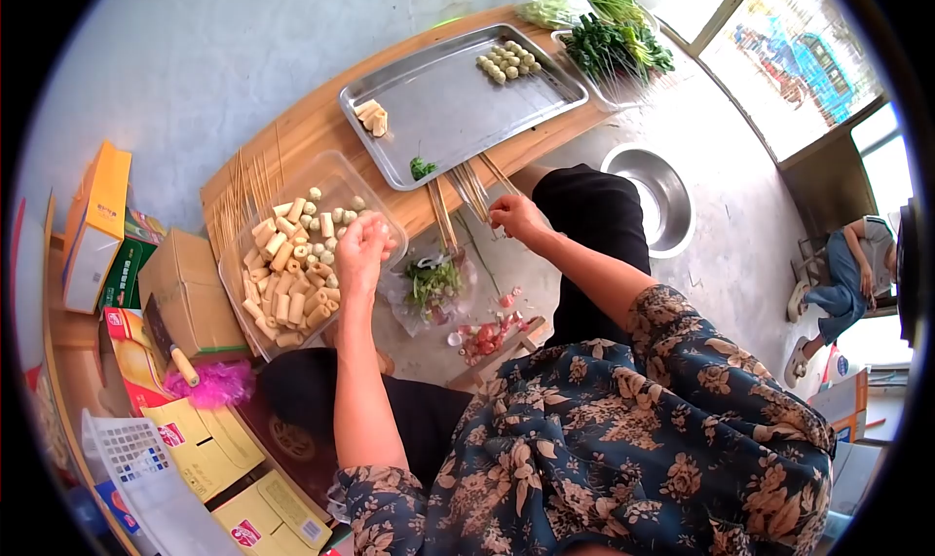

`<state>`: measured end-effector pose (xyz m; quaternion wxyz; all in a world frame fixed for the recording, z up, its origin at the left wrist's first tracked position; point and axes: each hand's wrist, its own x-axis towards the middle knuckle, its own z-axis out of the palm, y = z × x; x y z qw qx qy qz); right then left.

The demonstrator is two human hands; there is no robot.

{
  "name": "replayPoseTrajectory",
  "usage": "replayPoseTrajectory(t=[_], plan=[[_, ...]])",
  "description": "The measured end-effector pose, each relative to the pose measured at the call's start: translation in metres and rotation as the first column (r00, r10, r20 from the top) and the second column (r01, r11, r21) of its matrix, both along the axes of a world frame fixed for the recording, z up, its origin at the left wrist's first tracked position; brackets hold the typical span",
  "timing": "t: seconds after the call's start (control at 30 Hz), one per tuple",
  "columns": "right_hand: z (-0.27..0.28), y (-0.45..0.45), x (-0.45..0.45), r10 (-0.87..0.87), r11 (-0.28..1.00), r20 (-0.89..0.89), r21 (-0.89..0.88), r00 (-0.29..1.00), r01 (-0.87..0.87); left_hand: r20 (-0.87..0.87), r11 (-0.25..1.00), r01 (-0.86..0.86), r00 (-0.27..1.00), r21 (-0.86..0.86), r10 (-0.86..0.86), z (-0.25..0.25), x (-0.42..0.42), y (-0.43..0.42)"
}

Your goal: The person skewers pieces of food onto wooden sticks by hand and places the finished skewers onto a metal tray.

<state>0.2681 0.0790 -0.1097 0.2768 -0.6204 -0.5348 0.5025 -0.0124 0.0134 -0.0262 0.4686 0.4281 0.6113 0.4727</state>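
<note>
My left hand (pixel 362 249) is over the right side of a clear plastic tub (pixel 387 203), its fingers closed together. Whatever they pinch is hidden. Pale tube-shaped pieces (pixel 282 281) and round greenish balls (pixel 315 194) fill the tub. My right hand (pixel 518 217) is at the front edge of the wooden table, fingers closed at the ends of thin bamboo skewers (pixel 470 188) that jut past the edge. Behind it lies a metal tray (pixel 453 98) holding rows of balls (pixel 508 61), a few pale pieces (pixel 371 118) and a green sprig (pixel 422 168).
Leafy greens (pixel 609 45) stand at the table's far right. A metal basin (pixel 662 201) and a bag of greens (pixel 433 281) are on the floor. Boxes (pixel 195 288), a knife (pixel 175 352) and a white basket (pixel 146 478) are at left. Another person (pixel 847 274) sits far right.
</note>
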Motion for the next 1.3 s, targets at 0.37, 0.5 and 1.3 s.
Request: replayPoseTrajectory(t=[0.37,0.5,1.3], plan=[[-0.004,-0.003,0.015,0.048,0.985,-0.038,-0.163,0.998,-0.054,-0.026,0.999,0.032,0.999,-0.012,-0.033,-0.004,0.005,0.006],[0.000,-0.046,0.036,0.147,0.928,-0.186,-0.313,0.972,-0.200,-0.030,0.999,0.037,0.999,-0.025,-0.038,-0.005,0.006,0.005],[0.088,-0.163,-0.023,0.408,0.792,-0.576,-0.163,0.708,-0.588,0.536,0.929,0.361,0.802,-0.086,-0.262,0.004,0.030,-0.012]])
